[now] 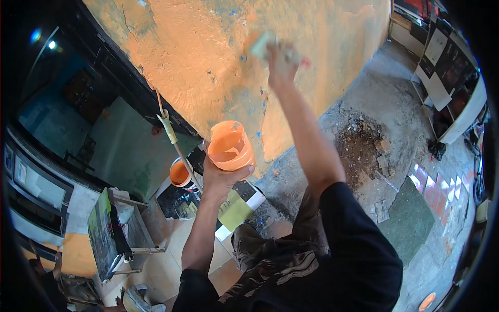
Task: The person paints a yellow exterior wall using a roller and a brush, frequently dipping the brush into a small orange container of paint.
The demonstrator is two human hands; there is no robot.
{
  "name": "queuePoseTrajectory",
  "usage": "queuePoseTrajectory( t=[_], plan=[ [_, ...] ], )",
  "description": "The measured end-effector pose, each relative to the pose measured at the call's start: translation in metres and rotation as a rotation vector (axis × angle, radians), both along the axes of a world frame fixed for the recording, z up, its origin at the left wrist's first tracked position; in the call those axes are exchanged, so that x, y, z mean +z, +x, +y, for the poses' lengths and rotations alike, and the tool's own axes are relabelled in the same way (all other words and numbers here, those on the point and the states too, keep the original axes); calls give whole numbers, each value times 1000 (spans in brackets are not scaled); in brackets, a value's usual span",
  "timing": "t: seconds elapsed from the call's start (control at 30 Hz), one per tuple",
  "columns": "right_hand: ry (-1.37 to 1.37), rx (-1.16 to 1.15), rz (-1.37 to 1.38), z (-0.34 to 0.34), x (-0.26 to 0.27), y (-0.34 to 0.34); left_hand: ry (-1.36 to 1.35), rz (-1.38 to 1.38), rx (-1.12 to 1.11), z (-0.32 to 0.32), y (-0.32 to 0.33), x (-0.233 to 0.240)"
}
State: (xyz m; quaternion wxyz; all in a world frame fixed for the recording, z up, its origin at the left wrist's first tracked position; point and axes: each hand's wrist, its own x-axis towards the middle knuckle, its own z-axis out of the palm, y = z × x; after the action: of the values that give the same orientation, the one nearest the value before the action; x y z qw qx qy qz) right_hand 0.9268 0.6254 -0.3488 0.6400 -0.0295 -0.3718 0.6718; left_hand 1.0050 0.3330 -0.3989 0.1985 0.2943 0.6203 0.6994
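My left hand grips a cut-open plastic container coated in orange paint, tilted so that its inside shows. Raised against the wall, my right hand is closed around a paintbrush with a pale head and a reddish handle end. Motion blurs the brush, and I cannot tell whether its bristles touch the surface. Uneven orange paint covers the rough wall, with grey patches and small blue flecks showing through.
A paint bucket stands on the floor beside a leaning pole. Rubble lies at the wall's foot, to the right. A dark doorway opens at left, near a wooden-framed stand. Another person is at lower left.
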Motion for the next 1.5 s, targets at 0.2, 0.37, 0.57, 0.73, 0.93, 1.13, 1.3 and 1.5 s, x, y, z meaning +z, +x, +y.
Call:
queuePoseTrajectory(
  t=[0.2,0.37,0.57,0.73,0.93,1.13,1.3,1.5],
  plan=[
    [-321,-151,-538,-66,-202,20,-35,17,-18,9,1,-3],
    [-164,-177,-762,25,-121,10,30,10,-99,37,11,-11],
    [554,139,-465,-20,65,88,-4,67,28,20,1,-23],
    [871,214,-661,-50,88,151,-41,133,-2,34,7,-18],
    [1097,364,-839,-76,73,167,-10,118,-22,34,7,-37],
    [1181,418,-904,-90,56,165,-5,159,-6,30,10,-48],
    [1152,412,-992,-96,54,164,-11,237,27,29,12,-61],
    [1178,496,-1017,-94,46,168,30,93,-16,28,10,-76]
  ],
)
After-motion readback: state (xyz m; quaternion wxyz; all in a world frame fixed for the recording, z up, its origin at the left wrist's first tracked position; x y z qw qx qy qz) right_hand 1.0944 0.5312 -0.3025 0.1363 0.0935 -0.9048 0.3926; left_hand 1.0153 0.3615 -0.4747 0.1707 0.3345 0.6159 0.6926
